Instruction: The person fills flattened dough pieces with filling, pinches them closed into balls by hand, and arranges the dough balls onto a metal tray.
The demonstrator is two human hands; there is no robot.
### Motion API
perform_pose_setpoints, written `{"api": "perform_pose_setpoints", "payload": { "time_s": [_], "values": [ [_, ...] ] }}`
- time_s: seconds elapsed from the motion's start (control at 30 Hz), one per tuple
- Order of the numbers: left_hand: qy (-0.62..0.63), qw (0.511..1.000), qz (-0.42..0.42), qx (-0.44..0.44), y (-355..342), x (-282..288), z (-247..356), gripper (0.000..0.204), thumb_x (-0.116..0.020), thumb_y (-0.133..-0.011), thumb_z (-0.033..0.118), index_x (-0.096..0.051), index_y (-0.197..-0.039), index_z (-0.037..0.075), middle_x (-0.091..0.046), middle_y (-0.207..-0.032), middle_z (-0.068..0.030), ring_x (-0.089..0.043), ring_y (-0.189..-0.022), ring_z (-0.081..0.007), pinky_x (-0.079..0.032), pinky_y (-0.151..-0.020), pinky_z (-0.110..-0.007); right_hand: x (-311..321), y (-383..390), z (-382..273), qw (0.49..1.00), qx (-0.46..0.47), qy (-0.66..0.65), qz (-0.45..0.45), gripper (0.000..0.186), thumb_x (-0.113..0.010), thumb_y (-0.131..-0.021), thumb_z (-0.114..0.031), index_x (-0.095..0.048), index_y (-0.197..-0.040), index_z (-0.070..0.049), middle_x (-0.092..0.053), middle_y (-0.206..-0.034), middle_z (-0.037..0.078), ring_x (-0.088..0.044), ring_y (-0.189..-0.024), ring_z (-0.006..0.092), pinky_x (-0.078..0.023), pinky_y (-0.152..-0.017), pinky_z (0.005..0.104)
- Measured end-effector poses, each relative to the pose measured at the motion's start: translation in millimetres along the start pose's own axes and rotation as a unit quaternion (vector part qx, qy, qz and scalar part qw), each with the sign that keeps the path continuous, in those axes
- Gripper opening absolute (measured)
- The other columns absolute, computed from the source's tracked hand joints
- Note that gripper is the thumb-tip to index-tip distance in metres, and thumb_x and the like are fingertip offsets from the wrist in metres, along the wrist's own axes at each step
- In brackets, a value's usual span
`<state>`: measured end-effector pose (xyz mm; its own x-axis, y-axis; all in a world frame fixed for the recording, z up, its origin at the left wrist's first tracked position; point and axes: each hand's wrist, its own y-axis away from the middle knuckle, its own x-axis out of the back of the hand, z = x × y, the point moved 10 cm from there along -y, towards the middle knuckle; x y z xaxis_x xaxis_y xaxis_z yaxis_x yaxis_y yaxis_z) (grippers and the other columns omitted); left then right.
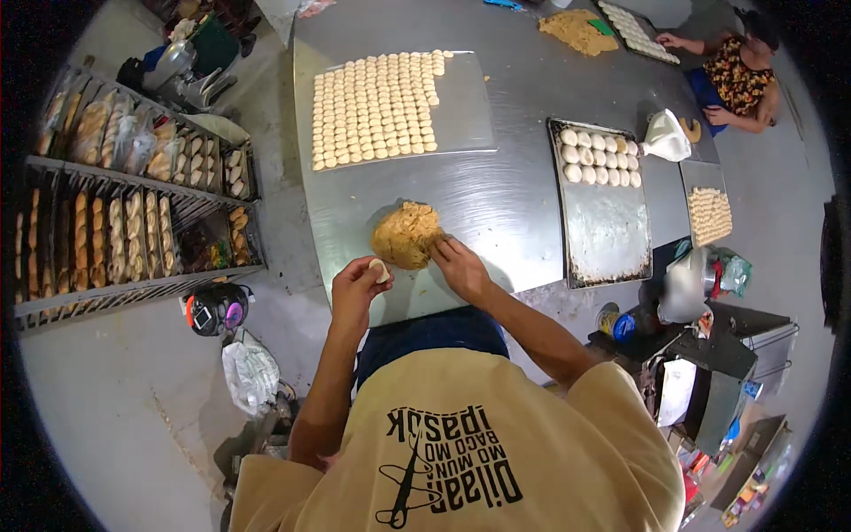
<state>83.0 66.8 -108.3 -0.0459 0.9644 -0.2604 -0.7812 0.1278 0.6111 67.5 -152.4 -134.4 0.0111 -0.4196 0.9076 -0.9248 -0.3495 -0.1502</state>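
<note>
A small pale round of dough [379,270] sits in my left hand [357,282], gripped between thumb and curled fingers. My right hand [456,264] reaches to the right side of a large brown mound of filling [406,235] on the metal table. Its fingertips touch the mound; whether they pinch some of it is hidden. Beyond the mound lies a tray [465,115] covered in rows of small pale dough pieces [377,111]. Off to the right, a dark-rimmed baking tray [607,235] carries several rounded white buns [601,158] at its far end.
A co-worker [745,75] at the far right reaches to another tray of dough pieces [638,31]. More filling [578,33] with a green scraper [602,27] lies nearby. Bread racks [142,288] stand at the left. A white bag [667,136] and a smaller filled tray [709,215] are on the right.
</note>
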Motion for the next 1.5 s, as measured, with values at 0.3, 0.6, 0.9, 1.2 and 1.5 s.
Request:
{"api": "perform_pose_setpoints", "payload": {
  "time_s": [0.3,0.6,0.9,1.2,1.5],
  "values": [
    [0.007,0.997,-0.062,-0.037,-13.0,-38.1,9.6,0.019,-0.069,-0.106,0.009,-0.071,-0.122,-0.002,-0.076,-0.107,-0.0128,-0.075,-0.095,-0.023,-0.063,-0.084,-0.037,11.7,28.8,94.1,0.713,-0.373,-0.594,0.02,0.018,-0.064,-0.104,-0.014,-0.073,-0.113,-0.002,-0.07,-0.087,0.004,-0.066,-0.077,0.0241,-0.058,-0.083,0.041],
    [-0.02,0.995,-0.103,-0.004,-37.2,-106.9,-4.2,0.021,-0.073,-0.105,0.013,-0.073,-0.122,-0.001,-0.078,-0.108,-0.013,-0.075,-0.094,-0.0206,-0.063,-0.083,-0.033,54.2,34.2,90.5,0.419,-0.442,-0.777,0.159,0.009,-0.072,-0.101,-0.01,-0.062,-0.099,-0.01,-0.066,-0.086,0.007,-0.066,-0.079,0.0209,-0.055,-0.071,0.0386],
    [0.039,0.995,0.005,-0.09,-30.1,-102.7,27.2,0.023,-0.074,-0.107,0.014,-0.072,-0.123,-0.003,-0.076,-0.11,-0.0116,-0.074,-0.095,-0.0209,-0.063,-0.084,-0.035,64.0,24.5,155.2,0.698,-0.466,-0.541,0.05,0.039,-0.085,-0.101,-0.038,-0.073,-0.086,-0.004,-0.061,-0.062,0.001,-0.054,-0.047,0.0172,-0.042,-0.045,0.0402],
    [-0.004,0.988,0.146,-0.05,31.7,-44.6,-23.5,0.029,-0.075,-0.107,0.017,-0.071,-0.125,-0.005,-0.076,-0.11,-0.0128,-0.076,-0.096,-0.0248,-0.065,-0.087,-0.038,22.7,-30.9,72.9,0.978,-0.144,-0.153,0.005,0.026,-0.079,-0.095,-0.031,-0.084,-0.102,-0.006,-0.078,-0.096,0.016,-0.075,-0.089,0.0402,-0.059,-0.079,0.0536],
    [0.006,0.988,0.147,-0.054,30.4,-37.9,-17.9,0.026,-0.075,-0.106,0.015,-0.072,-0.125,-0.003,-0.076,-0.108,-0.0131,-0.076,-0.096,-0.0239,-0.065,-0.089,-0.038,-7.5,-9.2,87.2,0.856,-0.234,-0.435,-0.152,0.005,-0.075,-0.095,-0.007,-0.077,-0.093,-0.003,-0.078,-0.104,0.016,-0.078,-0.093,0.0356,-0.064,-0.079,0.0469]
  ]
}}
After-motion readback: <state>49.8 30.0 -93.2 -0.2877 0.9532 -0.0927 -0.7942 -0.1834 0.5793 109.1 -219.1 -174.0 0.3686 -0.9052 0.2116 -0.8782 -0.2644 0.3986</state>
